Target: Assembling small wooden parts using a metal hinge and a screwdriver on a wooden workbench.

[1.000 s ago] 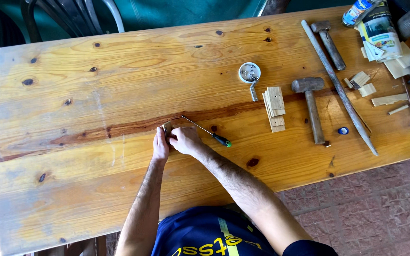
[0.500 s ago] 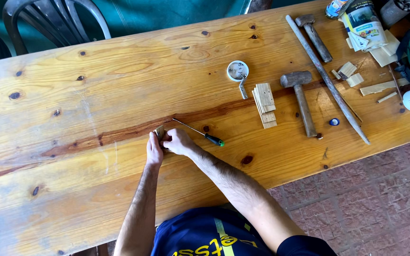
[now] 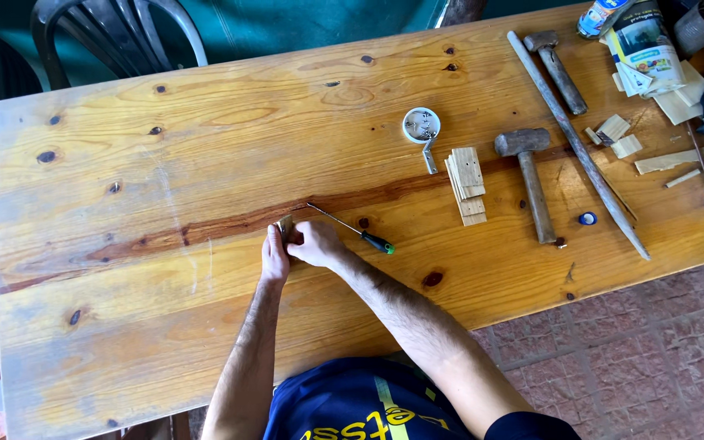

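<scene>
Pale wood, a small block [image 3: 285,226] likely light, stiff and best gripped by its side edges, sits pinched between my left hand [image 3: 275,257] and right hand [image 3: 313,243] mid-table [image 3: 165,147], beside a thin green-handled screwdriver [image 3: 352,229].

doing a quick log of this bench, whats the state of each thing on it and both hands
left hand: on the table, pressed to a small wood piece
right hand: closed on the same piece
screwdriver: lying flat beside the right hand, unheld
round tin: open, small bits inside
stack of wood slats: lying flat, fanned
hammer: lying flat, unheld
long wooden stick: lying diagonal
</scene>
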